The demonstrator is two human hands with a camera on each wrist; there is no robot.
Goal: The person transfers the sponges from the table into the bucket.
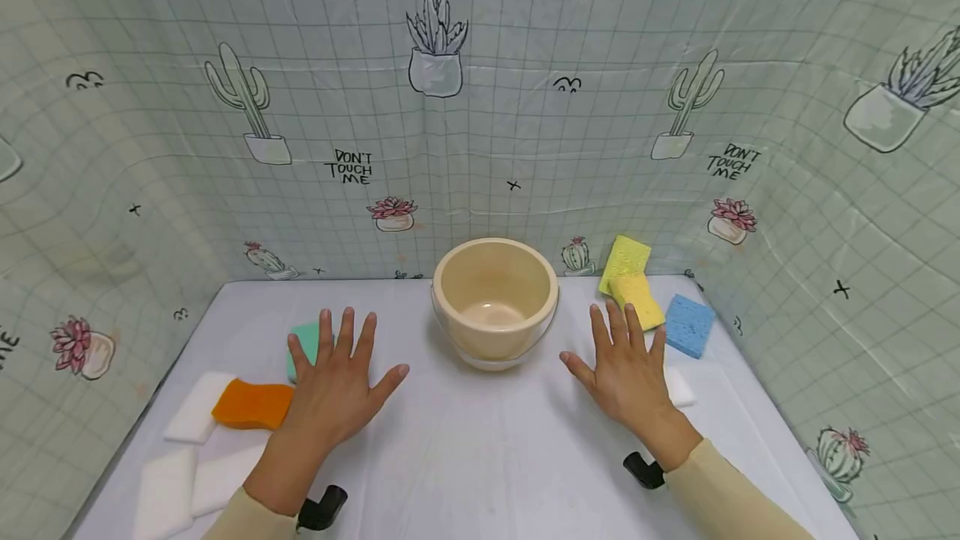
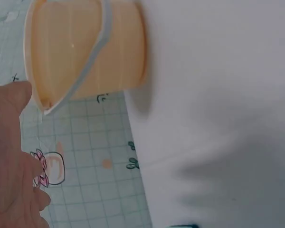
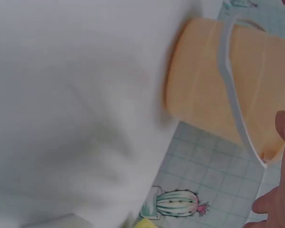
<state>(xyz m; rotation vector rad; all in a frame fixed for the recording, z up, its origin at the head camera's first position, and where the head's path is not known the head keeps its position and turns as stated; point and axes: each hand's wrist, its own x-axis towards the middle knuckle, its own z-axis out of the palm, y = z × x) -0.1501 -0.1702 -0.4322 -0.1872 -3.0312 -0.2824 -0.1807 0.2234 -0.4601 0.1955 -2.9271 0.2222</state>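
A cream-coloured bucket point(image 1: 491, 340) with a pale handle point(image 2: 92, 59) stands upright at the back middle of the table, its visible inside bare. To its left, my left hand point(image 1: 333, 394) hovers palm down with fingers spread, holding nothing. It partly covers a green sponge point(image 1: 303, 348), and an orange sponge point(image 1: 253, 404) lies beside the wrist. On the other side my right hand point(image 1: 630, 377) is also spread palm down and holds nothing. Its fingertips overlap a yellow sponge point(image 1: 637, 300) in the head view. A white sponge point(image 1: 678, 387) lies partly behind this hand.
Several white sponges point(image 1: 167, 490) lie at the table's left side. A second yellow sponge point(image 1: 625, 261) and a blue sponge point(image 1: 689, 326) lie at the back right. Curtains with a cactus print point(image 1: 480, 140) enclose the white table point(image 1: 480, 457) at the back and both sides.
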